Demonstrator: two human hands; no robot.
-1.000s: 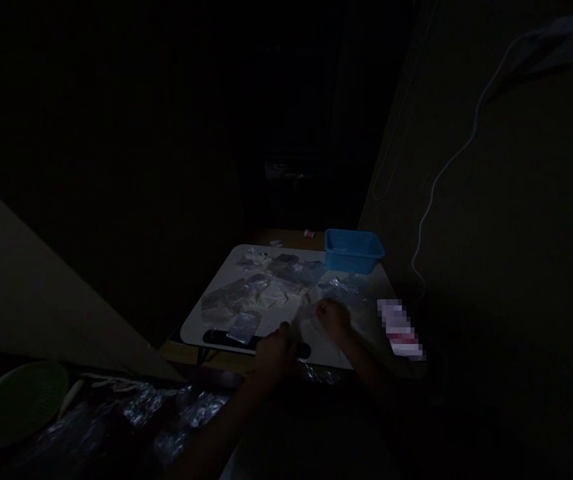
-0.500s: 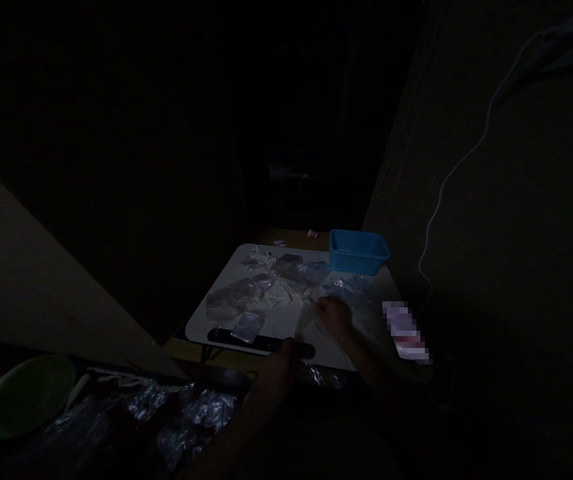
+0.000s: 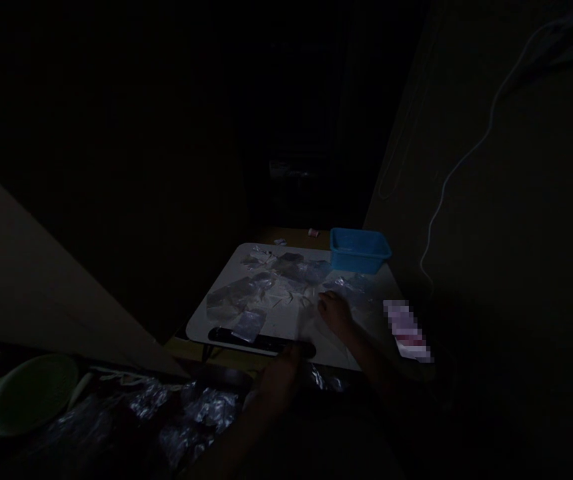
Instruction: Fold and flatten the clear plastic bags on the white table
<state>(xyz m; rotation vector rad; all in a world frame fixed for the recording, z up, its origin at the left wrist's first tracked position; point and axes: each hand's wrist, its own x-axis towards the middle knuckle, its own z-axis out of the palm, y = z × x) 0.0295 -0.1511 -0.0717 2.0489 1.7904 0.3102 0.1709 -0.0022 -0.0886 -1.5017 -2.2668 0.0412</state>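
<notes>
Over the front edge of a small white table (image 3: 276,325), my left hand (image 3: 280,377) is closed with the thumb on top, by the right end of a black slot (image 3: 269,343). Its fingers are dark and what they hold is hidden. Farther in, my right hand (image 3: 335,313) is closed, fingertips pinched together and pointing left. A faint see-through film seems to lie between the two hands, too dim to make out. Around them are spread several clear plastic bags (image 3: 309,270), one small bag (image 3: 249,325) lying partly across the slot.
A blue plastic basket (image 3: 360,260) stands at the table's back right corner. At the right edge lies a blurred-out, phone-like object (image 3: 407,331). Crumpled plastic (image 3: 211,407) and a green round container (image 3: 34,393) are at lower left. A white cable (image 3: 466,157) hangs along the right wall.
My left hand has shifted slightly down and right, its thumb dropping lower. My right hand has moved a little up and right. The bags and basket stay where they were.
</notes>
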